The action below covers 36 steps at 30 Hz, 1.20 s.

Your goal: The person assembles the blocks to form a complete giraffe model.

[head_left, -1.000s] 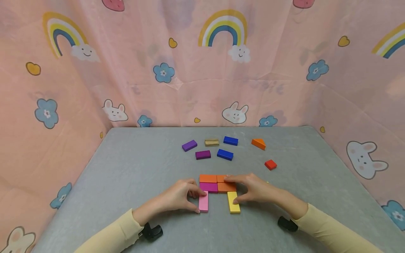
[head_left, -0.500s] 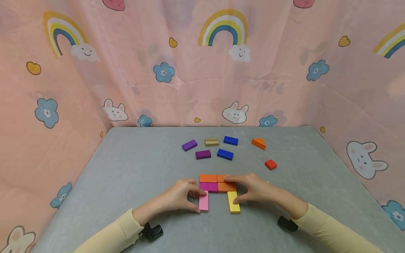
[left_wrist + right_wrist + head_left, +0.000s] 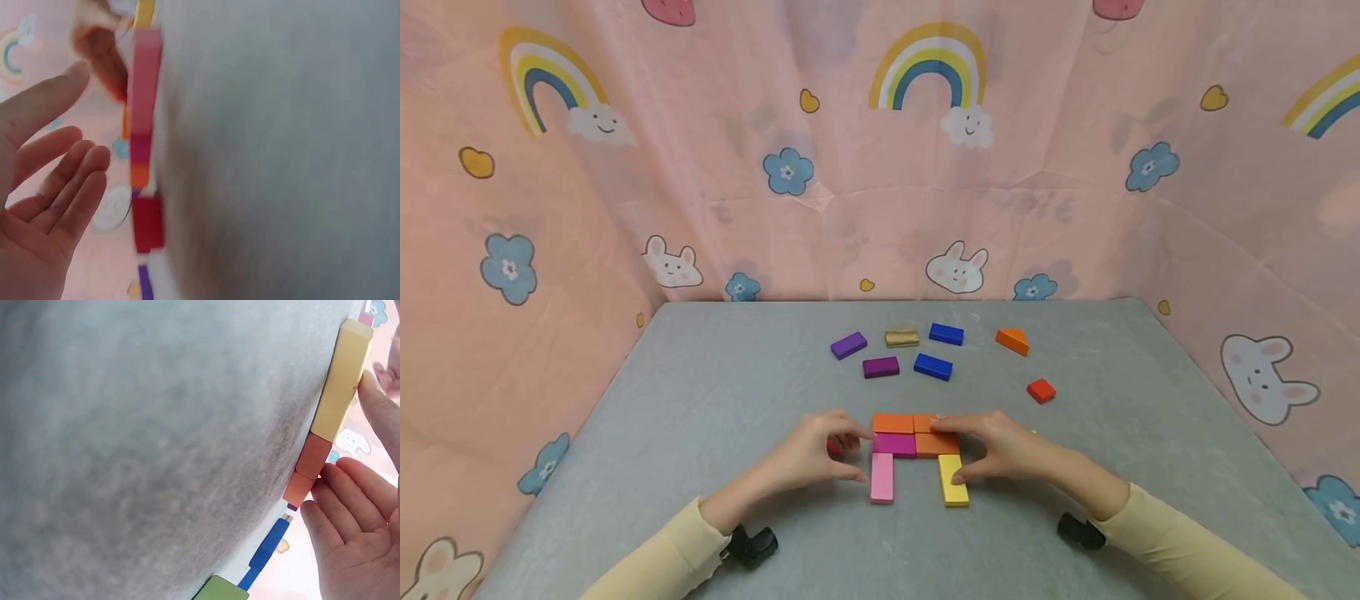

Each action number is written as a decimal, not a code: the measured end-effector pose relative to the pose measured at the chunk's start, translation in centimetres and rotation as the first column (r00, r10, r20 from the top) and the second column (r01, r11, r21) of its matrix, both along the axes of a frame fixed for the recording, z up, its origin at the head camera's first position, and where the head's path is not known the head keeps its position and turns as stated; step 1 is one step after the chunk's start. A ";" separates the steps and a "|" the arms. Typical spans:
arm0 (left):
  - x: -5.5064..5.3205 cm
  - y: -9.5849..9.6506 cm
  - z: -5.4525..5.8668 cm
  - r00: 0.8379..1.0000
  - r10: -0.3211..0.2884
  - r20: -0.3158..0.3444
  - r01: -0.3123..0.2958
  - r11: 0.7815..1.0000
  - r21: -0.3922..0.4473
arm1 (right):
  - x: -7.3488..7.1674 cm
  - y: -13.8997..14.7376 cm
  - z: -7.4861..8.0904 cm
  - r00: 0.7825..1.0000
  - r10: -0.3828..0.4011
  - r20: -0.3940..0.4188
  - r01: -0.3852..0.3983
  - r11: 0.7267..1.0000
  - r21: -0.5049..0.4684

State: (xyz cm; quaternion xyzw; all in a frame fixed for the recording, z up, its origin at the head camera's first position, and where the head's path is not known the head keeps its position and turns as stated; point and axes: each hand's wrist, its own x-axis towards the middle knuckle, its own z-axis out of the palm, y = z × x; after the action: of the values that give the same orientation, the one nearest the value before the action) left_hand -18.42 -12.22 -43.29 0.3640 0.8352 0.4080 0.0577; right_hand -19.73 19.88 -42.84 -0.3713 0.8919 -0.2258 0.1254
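Observation:
My left hand (image 3: 812, 452) hovers left of the pink block (image 3: 882, 479), apart from it, with fingers and thumb spread and holding nothing. Part of a red block (image 3: 834, 447) shows behind its fingers; in the left wrist view this red block (image 3: 149, 222) lies on the table. My right hand (image 3: 1003, 446) rests its thumb on the yellow block (image 3: 954, 482) and its fingertips on the orange blocks (image 3: 938, 445), fingers nearly straight. A magenta block (image 3: 895, 445) and another orange block (image 3: 892, 423) complete two stacked-looking rows, with pink and yellow blocks extending toward me like legs.
Farther back lie purple blocks (image 3: 848, 345), blue blocks (image 3: 933, 367), a gold block (image 3: 902, 337), an orange triangle (image 3: 1013, 341) and a small red block (image 3: 1041, 391). The right wrist view shows a green block (image 3: 222, 589). A pink curtain (image 3: 880, 208) surrounds the grey table (image 3: 715, 375).
My left hand has let go of the pink block and moved left and slightly away from me, uncovering part of a red block. The right hand and the blocks have stayed put.

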 end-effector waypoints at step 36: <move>-1.4 -2.1 -1.1 0.951 0.307 0.029 -0.302 0.947 -0.108 | 0.0 -0.1 0.0 1.000 0.003 -0.011 -0.003 1.000 0.000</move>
State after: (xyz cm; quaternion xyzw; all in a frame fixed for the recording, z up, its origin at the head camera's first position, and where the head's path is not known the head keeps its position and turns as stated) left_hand -19.81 -14.29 -44.40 0.2182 0.8996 0.3770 0.0315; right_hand -19.69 19.77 -42.84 -0.3741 0.8919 -0.2236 0.1208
